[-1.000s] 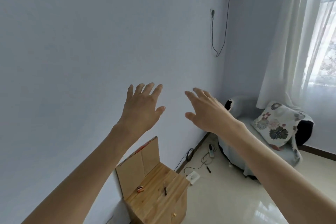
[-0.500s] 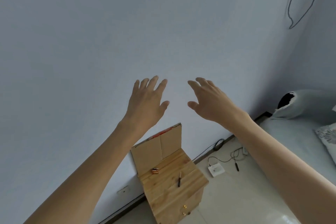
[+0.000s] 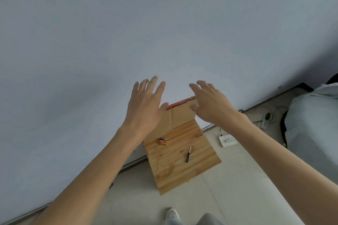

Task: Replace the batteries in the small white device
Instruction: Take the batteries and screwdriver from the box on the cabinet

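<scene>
Head view: two hands are up before the wall, the left hand (image 3: 144, 107) and right hand (image 3: 210, 104) both spread wide and empty. One wooden tabletop (image 3: 175, 173) carries one cluster of orange-and-dark batteries (image 3: 162, 141), too small to count, near the upright cardboard (image 3: 180, 118). One dark-handled screwdriver (image 3: 188, 154) lies apart from them. One flat, square small white box (image 3: 227, 140) lies on the floor; whether it is the device I cannot tell.

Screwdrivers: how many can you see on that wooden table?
1. The screwdriver lies on the wooden table, right of the batteries. Another could be hidden behind the left hand.
</scene>
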